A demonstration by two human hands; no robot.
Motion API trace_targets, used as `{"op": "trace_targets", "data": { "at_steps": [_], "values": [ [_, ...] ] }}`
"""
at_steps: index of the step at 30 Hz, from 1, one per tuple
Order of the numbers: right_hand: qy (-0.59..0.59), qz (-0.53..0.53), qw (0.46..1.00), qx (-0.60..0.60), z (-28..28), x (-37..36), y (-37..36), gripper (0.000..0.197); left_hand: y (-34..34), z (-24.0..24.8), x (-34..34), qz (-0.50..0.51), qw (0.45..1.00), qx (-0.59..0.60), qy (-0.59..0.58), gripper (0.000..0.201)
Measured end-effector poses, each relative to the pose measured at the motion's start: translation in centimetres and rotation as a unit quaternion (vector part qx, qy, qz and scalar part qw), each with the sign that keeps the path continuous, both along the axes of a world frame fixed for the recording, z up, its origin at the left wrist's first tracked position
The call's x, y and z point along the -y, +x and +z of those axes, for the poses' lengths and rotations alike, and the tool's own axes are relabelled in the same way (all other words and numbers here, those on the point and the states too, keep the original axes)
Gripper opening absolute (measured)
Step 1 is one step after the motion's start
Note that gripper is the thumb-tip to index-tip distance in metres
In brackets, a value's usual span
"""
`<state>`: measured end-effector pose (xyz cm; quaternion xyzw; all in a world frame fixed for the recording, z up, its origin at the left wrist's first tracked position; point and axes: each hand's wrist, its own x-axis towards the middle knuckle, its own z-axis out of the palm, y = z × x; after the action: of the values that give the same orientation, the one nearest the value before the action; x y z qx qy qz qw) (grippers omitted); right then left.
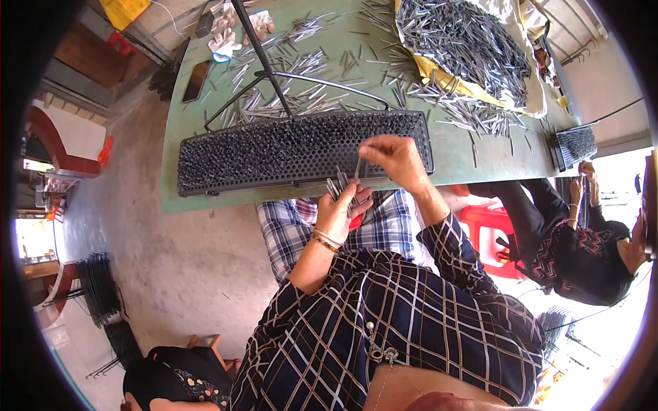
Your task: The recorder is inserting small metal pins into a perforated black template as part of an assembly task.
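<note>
Bright light floods in from about 4 o'clock, where the background burns out to white and glare washes over the red stool. A 2nd, smaller white patch glows at 9 o'clock, and the concrete floor takes a pale sheen near it. My left hand and right hand are clearly lit, with soft shading, and the metal rods I grip catch thin glints. The black rack looks dark, its packed pieces merging. At 10 o'clock a brown panel sits dim. Fisheye distortion bows the green table, and black vignetting swallows all 4 corners.
</note>
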<state>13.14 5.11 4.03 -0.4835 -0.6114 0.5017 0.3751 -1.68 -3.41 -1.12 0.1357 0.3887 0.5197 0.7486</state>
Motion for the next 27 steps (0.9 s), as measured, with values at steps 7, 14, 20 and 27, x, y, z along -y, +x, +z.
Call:
{"op": "trace_targets", "data": {
  "at_steps": [7,14,20,27],
  "values": [
    [0.102,-0.086,0.991,-0.033,-1.5,-2.9,-2.7,0.019,0.3,-1.0,0.1,-0.021,0.999,0.030,-0.035,0.018],
    [0.239,-0.099,0.963,0.076,-2.4,-3.3,-3.5,0.017,0.0,-0.9,0.2,-0.024,0.999,0.023,-0.035,0.016],
    [0.260,-0.109,0.955,0.090,-3.1,-3.3,-3.6,0.016,0.1,-0.9,0.2,-0.028,0.999,0.023,-0.039,0.017],
    [0.351,-0.047,0.924,0.142,-2.8,-3.5,-3.6,0.014,0.0,-1.5,0.3,-0.030,0.999,0.030,-0.034,0.018]
  ]
}}
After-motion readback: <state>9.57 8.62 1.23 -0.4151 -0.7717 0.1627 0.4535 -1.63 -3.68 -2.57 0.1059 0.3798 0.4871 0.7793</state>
